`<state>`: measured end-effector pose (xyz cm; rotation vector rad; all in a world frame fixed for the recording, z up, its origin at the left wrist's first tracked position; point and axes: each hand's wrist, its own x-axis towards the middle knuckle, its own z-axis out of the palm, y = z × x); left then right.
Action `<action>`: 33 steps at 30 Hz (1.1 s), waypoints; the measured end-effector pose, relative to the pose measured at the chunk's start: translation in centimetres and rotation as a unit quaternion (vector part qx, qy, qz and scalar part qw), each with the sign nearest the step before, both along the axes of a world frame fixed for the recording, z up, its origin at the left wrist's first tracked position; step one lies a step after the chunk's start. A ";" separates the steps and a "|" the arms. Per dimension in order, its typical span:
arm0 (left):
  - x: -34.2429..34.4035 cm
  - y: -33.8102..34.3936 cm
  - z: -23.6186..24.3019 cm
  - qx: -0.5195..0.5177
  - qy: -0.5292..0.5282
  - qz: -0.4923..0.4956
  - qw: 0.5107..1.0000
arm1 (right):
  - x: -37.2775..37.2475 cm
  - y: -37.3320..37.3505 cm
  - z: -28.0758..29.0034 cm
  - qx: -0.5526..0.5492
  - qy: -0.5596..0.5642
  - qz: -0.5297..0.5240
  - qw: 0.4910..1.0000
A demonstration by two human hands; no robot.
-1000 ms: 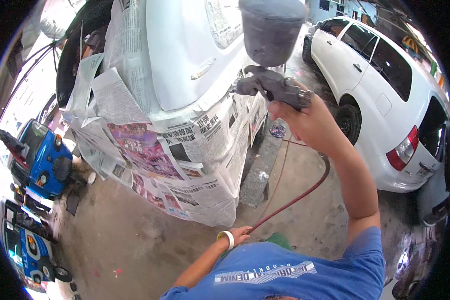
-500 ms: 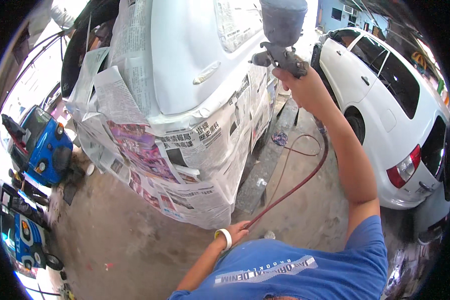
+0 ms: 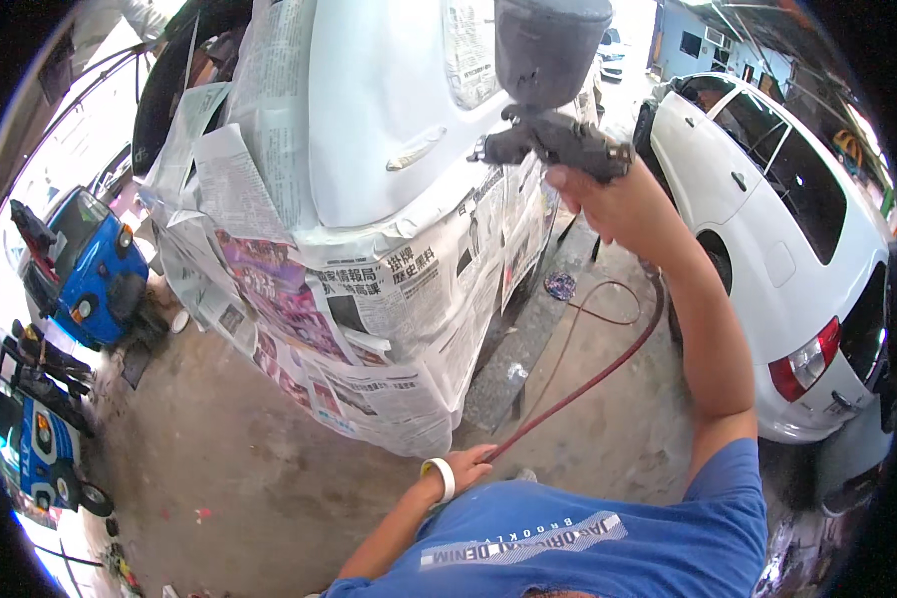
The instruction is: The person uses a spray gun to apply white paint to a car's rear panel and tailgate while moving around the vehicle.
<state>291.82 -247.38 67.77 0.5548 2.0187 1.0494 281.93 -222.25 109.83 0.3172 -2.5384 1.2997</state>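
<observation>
My right hand [image 3: 613,204] is wrapped round the grip of a dark spray gun [image 3: 558,145] with a cup [image 3: 551,50] on top. The gun is held up beside a white car body panel [image 3: 379,120], its nozzle end toward the panel's right side and apart from it. Newspaper sheets [image 3: 389,299] cover the parts below and left of the panel. A red air hose [image 3: 598,374] hangs from under my right hand and curves down to my left hand [image 3: 465,468], which is closed on it near my waist. A white band circles my left wrist.
A white car [image 3: 757,199] stands close on the right. Blue vehicles [image 3: 95,279] are parked at the left. A grey plank [image 3: 518,364] lies on the concrete floor [image 3: 229,468] by the masked body, with a thin hose loop [image 3: 608,299] beside it.
The spray gun has moved left and a little down in the picture, looking larger. My left hand still holds the hose in nearly the same place. The view has shifted slightly.
</observation>
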 end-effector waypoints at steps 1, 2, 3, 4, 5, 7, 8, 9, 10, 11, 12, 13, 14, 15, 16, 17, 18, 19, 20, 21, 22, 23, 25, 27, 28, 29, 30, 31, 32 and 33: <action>0.1 0.1 -0.3 0.002 0.000 0.001 1.000 | -0.5 0.0 0.4 0.002 0.000 0.001 1.000; 0.2 0.1 -0.2 0.035 0.045 0.004 0.998 | -1.0 0.1 0.8 0.005 0.004 -0.023 1.000; 0.3 0.2 0.0 0.068 0.091 0.007 0.993 | -1.6 0.1 1.2 0.007 0.008 -0.048 0.999; 0.2 0.3 0.1 0.070 0.091 0.007 0.993 | -2.3 0.3 1.2 -0.005 0.046 -0.031 0.998; -0.2 0.8 2.2 0.039 0.066 -0.009 0.997 | -2.9 0.9 1.5 -0.002 0.045 -0.036 0.998; -0.2 0.7 3.3 0.004 0.041 -0.017 0.999 | -3.8 0.9 2.2 0.048 0.080 -0.070 0.993; -0.1 0.6 3.3 0.016 0.057 -0.013 0.998 | -3.8 0.9 2.6 0.035 0.082 -0.068 0.994; -0.1 0.7 3.3 0.028 0.072 -0.009 0.997 | -4.2 0.9 2.6 0.036 0.082 -0.069 0.994; 0.0 0.7 2.9 0.029 0.072 -0.010 0.997 | -4.8 1.1 2.3 0.045 0.160 -0.066 0.984; 0.1 0.7 2.6 0.048 0.092 0.001 0.995 | -5.1 0.8 2.2 0.053 0.236 -0.060 0.968; 0.1 0.7 2.3 0.068 0.112 0.013 0.991 | -4.9 0.6 2.3 0.053 0.236 -0.060 0.968; 0.1 0.7 2.1 0.068 0.112 0.013 0.991 | -4.5 0.4 2.5 0.059 0.233 -0.049 0.969; -0.1 0.8 2.3 0.062 0.081 0.008 0.995 | -3.9 0.1 2.6 0.063 0.232 -0.044 0.970; -0.1 0.8 2.5 0.056 0.051 0.004 0.997 | -3.4 -0.2 2.8 0.066 0.230 -0.039 0.970; 0.0 0.8 2.7 0.056 0.050 0.004 0.997 | -2.8 -0.5 2.8 0.067 0.180 -0.043 0.980; 0.1 0.8 3.0 0.064 0.068 0.005 0.996 | -2.2 -0.6 3.0 0.068 0.132 -0.047 0.988; 0.2 0.8 3.3 0.072 0.086 0.007 0.994 | -1.7 -0.7 3.5 0.069 0.133 -0.046 0.988; 0.2 0.8 3.4 0.073 0.087 0.008 0.994 | -1.2 -0.8 4.0 0.081 0.089 -0.030 0.992; 0.2 0.9 3.7 0.073 0.083 0.000 0.994 | -1.0 -0.8 4.3 0.094 0.046 -0.015 0.994; 0.2 1.0 4.0 0.073 0.079 -0.008 0.994 | -1.4 -0.8 4.3 0.095 0.046 -0.015 0.994; 0.2 1.1 4.4 0.074 0.080 -0.007 0.994 | -2.2 -0.8 4.2 0.096 0.095 -0.014 0.991; 0.1 1.4 5.3 0.080 0.068 -0.012 0.994 | -2.7 -0.7 4.4 0.099 0.144 -0.015 0.985; -0.1 1.8 6.4 0.087 0.058 -0.019 0.994 | -3.7 -0.2 5.3 0.117 0.155 -0.039 0.980; -0.2 1.7 7.0 0.105 0.092 -0.025 0.990 | -5.5 0.1 6.2 0.129 0.168 -0.052 0.976; -0.2 1.8 6.9 0.106 0.094 -0.025 0.990 | -6.4 0.8 6.6 0.122 0.179 -0.046 0.975; -0.1 1.9 6.8 0.129 0.102 -0.017 0.986 | -6.9 0.8 7.0 0.114 0.189 -0.039 0.975; -0.1 1.9 6.8 0.152 0.110 -0.009 0.982 | -7.3 0.5 7.6 0.128 0.257 0.004 0.958; 0.0 2.0 6.8 0.152 0.111 -0.007 0.982 | -7.6 0.5 8.0 0.128 0.259 0.006 0.958; 0.1 2.1 7.5 0.166 0.109 0.007 0.980 | -8.2 0.5 8.3 0.118 0.254 -0.020 0.960; 0.2 2.3 8.1 0.182 0.107 0.017 0.977 | -8.6 0.6 8.8 0.109 0.249 -0.048 0.961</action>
